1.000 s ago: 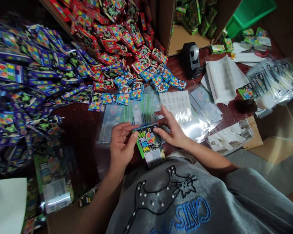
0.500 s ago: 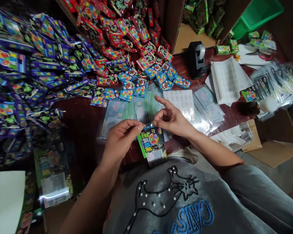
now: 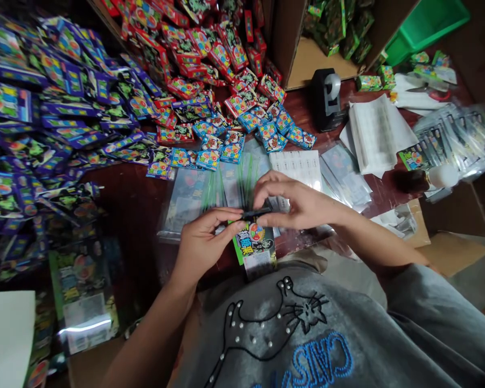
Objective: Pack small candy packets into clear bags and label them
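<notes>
A printed pouch [image 3: 255,242] in green and black hangs upright near the table's front edge, its dark top edge between my two hands. My left hand [image 3: 210,237] pinches the left end of that top edge between thumb and fingers. At the right end, the curled fingers and thumb of my right hand [image 3: 293,202] close on the same edge. Just behind lie clear bags [image 3: 186,199] with green edges and a white sticker sheet [image 3: 303,167]. Small blue boxes [image 3: 208,159] sit beyond them.
Purple boxes [image 3: 68,108] are heaped at the left, red boxes [image 3: 210,48] at the back. A black tape dispenser [image 3: 327,102] stands near white sheets [image 3: 372,134]. Packed pouches [image 3: 456,140] and a white-capped bottle [image 3: 442,176] are at the right.
My right hand has shifted slightly right, and its raised index finger has curled down onto the pouch's top. The top edge now looks dark and pressed together; my left hand keeps its pinch.
</notes>
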A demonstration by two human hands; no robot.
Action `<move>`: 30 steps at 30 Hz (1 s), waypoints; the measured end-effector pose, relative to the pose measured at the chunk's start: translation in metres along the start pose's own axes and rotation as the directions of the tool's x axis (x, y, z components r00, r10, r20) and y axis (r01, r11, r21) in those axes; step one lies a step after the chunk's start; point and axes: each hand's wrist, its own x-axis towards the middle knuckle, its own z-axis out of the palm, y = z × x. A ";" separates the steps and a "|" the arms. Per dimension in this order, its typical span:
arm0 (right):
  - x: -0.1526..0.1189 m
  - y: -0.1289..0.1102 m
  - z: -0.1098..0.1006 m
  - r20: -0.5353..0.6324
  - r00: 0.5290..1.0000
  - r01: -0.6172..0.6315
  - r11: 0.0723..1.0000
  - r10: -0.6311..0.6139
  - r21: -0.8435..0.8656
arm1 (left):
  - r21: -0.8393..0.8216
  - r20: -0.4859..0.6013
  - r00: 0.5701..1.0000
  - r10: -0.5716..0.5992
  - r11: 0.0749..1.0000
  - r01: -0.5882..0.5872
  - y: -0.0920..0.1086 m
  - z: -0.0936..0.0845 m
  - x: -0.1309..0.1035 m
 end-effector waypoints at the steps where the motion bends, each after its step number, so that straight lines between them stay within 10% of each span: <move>1: 0.007 -0.003 -0.001 0.078 0.997 -0.004 0.999 0.007 -0.034 | -0.002 0.004 1.000 -0.006 1.000 0.006 0.001 0.001 0.000; 7: 0.022 -0.005 0.013 0.127 0.971 -0.164 0.948 0.205 -0.272 | -0.049 -0.009 0.999 -0.034 0.998 0.034 0.001 0.000 0.000; 17: 0.043 -0.007 0.039 0.162 0.982 0.153 0.901 -0.094 -0.406 | -0.233 -0.193 0.981 -0.019 0.972 -0.027 0.006 -0.003 -0.038; 20: 0.073 -0.011 0.052 0.203 0.961 0.249 0.908 -0.188 -0.337 | -0.144 -0.432 0.901 -0.043 0.989 -0.022 0.017 -0.044 -0.060; 23: 0.093 -0.004 0.078 0.213 0.964 0.236 0.872 -0.156 -0.429 | 0.007 -0.764 0.644 -0.026 0.999 0.049 0.019 -0.118 -0.084; 25: 0.096 0.009 0.105 0.282 0.958 0.200 0.811 -0.045 -0.549 | -0.009 -0.822 0.540 -0.179 0.953 0.303 0.007 -0.172 -0.094; 30: 0.075 0.037 0.173 0.345 0.938 0.237 0.644 0.045 -0.727 | 0.161 -0.748 0.612 -0.256 0.825 0.542 -0.024 -0.238 -0.095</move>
